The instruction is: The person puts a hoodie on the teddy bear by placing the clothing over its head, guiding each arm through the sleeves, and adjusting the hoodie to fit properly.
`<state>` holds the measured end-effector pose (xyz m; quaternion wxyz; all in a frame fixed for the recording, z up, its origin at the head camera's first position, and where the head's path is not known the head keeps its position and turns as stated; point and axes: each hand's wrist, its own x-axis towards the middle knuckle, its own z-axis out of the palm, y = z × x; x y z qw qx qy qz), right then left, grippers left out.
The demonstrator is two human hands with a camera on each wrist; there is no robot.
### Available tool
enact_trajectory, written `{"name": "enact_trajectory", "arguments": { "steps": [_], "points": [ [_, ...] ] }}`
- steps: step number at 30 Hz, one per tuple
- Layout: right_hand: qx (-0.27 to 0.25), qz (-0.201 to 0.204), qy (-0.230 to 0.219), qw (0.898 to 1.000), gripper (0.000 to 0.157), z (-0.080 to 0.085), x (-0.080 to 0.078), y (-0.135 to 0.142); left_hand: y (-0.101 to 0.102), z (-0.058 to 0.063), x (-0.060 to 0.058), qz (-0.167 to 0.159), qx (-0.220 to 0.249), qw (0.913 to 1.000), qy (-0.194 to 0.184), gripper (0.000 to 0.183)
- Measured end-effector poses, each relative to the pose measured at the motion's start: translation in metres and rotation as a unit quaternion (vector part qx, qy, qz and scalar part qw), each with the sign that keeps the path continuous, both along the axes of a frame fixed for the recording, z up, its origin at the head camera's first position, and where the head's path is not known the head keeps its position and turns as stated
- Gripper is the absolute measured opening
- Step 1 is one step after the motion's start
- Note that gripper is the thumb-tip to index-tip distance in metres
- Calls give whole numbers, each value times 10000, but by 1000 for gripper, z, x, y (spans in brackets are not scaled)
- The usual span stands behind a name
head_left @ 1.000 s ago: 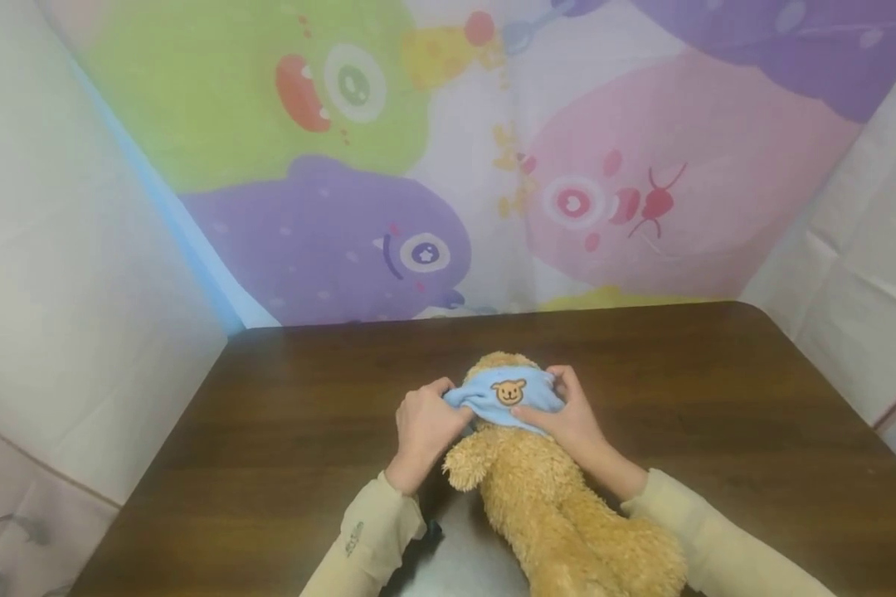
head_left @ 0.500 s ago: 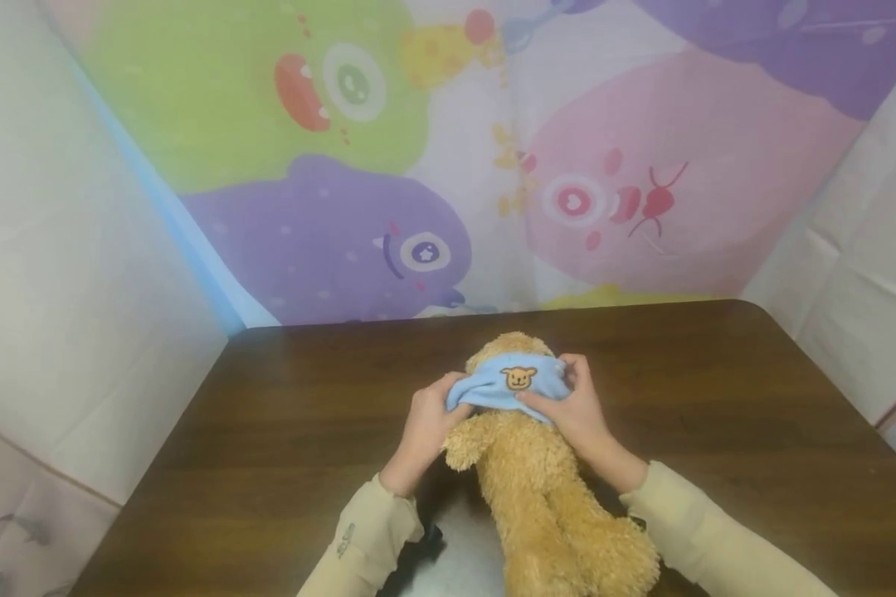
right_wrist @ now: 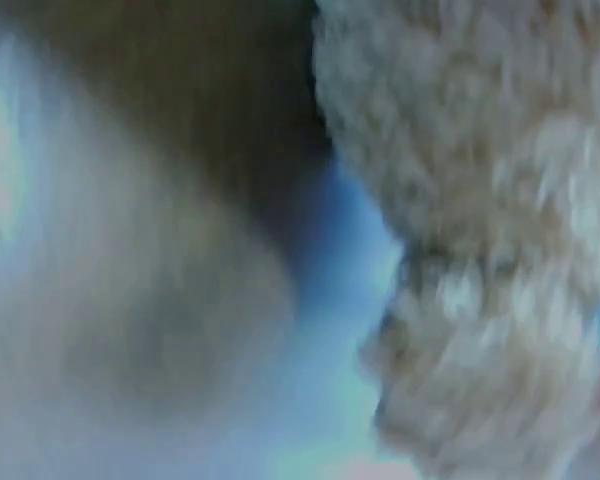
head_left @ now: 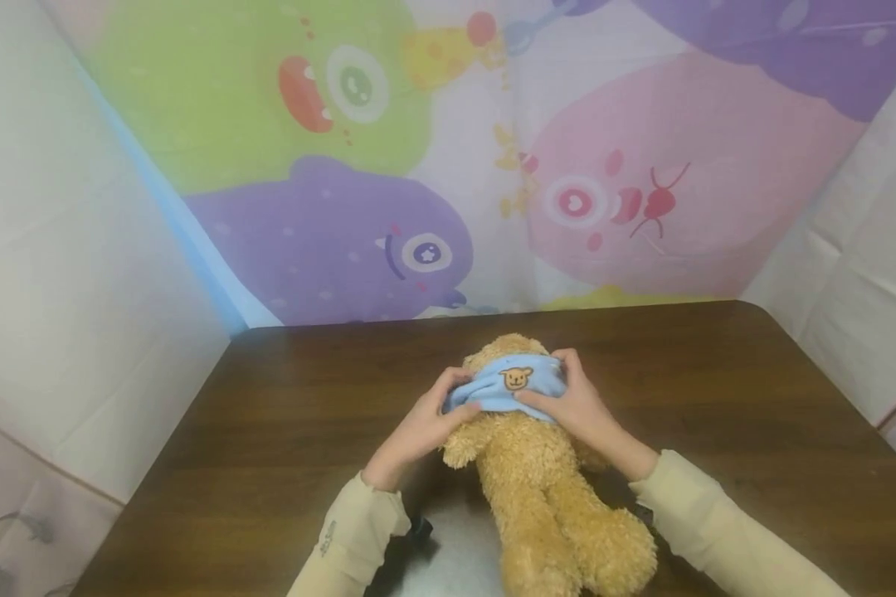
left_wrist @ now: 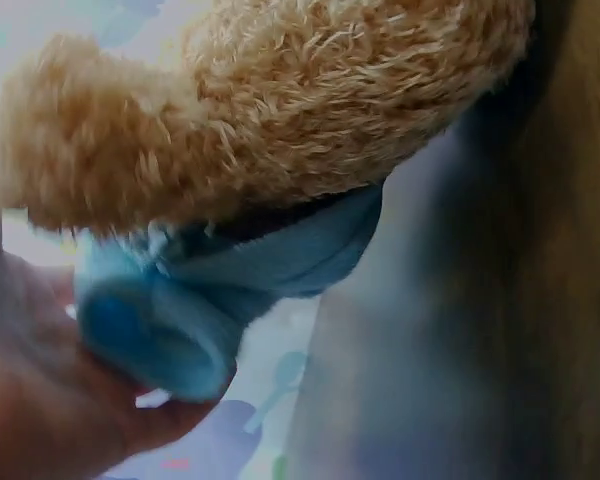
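A tan, curly-furred teddy bear [head_left: 526, 464] is tilted up over the table, its feet toward me. Round its head sits a bunched light-blue shirt [head_left: 496, 394] with a small bear-face patch [head_left: 516, 379], covering the middle of the head. My left hand [head_left: 421, 427] grips the shirt's left side, thumb in front and fingers behind; the left wrist view shows it around a round cloth opening, like a sleeve [left_wrist: 150, 340]. My right hand [head_left: 586, 410] holds the right side, thumb near the patch and fingers round the edge. The right wrist view is blurred, mostly fur [right_wrist: 480, 200].
A dark brown wooden table [head_left: 328, 381] carries everything. Beneath the bear lies a grey, shiny patch [head_left: 455, 539], with a small dark object [head_left: 421, 528] beside my left sleeve. A cartoon-printed cloth [head_left: 328, 240] hangs behind; white sheets [head_left: 104, 274] stand at both sides.
The bear and shirt have moved slightly away from me, and its legs have swung left. My left hand's fingers have spread wider on the shirt; the right hand keeps its hold.
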<state>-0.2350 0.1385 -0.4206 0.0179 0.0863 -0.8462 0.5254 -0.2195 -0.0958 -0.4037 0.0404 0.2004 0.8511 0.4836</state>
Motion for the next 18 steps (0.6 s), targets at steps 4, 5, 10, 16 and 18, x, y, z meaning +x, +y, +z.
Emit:
{"name": "enact_trajectory", "arguments": {
  "steps": [4, 5, 10, 16, 18],
  "points": [
    [62, 852, 506, 9951, 53, 6, -4, 10, 2, 5, -4, 364, -407, 9985, 102, 47],
    [27, 1066, 677, 9920, 49, 7, -4, 13, 3, 7, -5, 460, -542, 9973, 172, 48],
    [-167, 1768, 1233, 9764, 47, 9, -8, 20, 8, 13, -8, 782, -829, 9913, 661, 47],
    [-226, 1642, 1049, 9806, 63, 11, -11, 22, 19, 19, -9, 583, -981, 9876, 1077, 47],
    [-90, 1629, 978, 9817, 61, 13, -11, 21, 22, 19, -10, 441, -1132, 9862, 1123, 49]
  ]
}}
